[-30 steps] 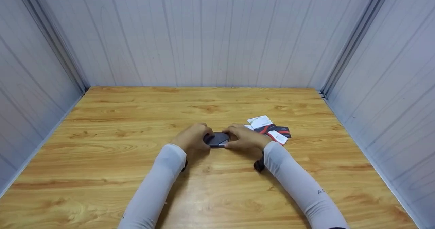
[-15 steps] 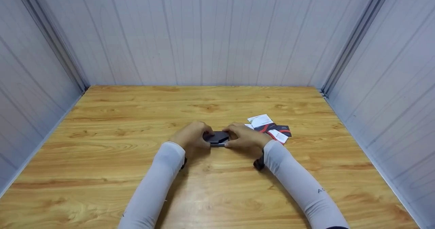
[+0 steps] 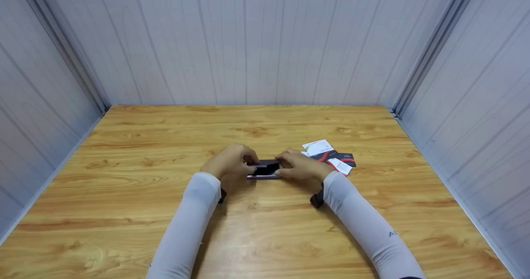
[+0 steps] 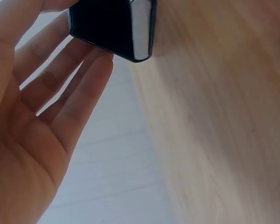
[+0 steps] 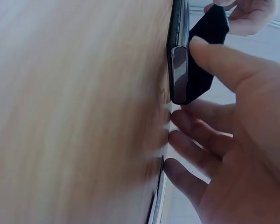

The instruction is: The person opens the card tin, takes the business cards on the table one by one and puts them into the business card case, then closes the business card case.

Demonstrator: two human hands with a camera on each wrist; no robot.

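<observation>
A black business card case [image 3: 267, 170] with a shiny metal edge lies on the table between both hands, its lid partly lifted. The left hand [image 3: 232, 162] pinches the near edge of the lid between thumb and fingers. On the other end, the right hand [image 3: 302, 166] holds the case, thumb at the front and fingers behind. The right wrist view shows the dark lid [image 5: 207, 35] tilted up from the base, whose metal side [image 5: 179, 74] faces that camera. In the left wrist view, the case's silvery end [image 4: 141, 30] is visible beyond the left hand's fingers.
Just right of the right hand lies an overlapping spread of business cards: a white card [image 3: 318, 147], dark cards with red curves [image 3: 347, 159] and a white one with a red edge [image 3: 339, 166]. Pale panel walls [image 3: 265, 43] enclose the wooden table [image 3: 252, 237].
The lid has swung up from nearly closed, showing the dark inside and the metal front edge. The left hand has shifted slightly up and left with it; the right hand has stayed put.
</observation>
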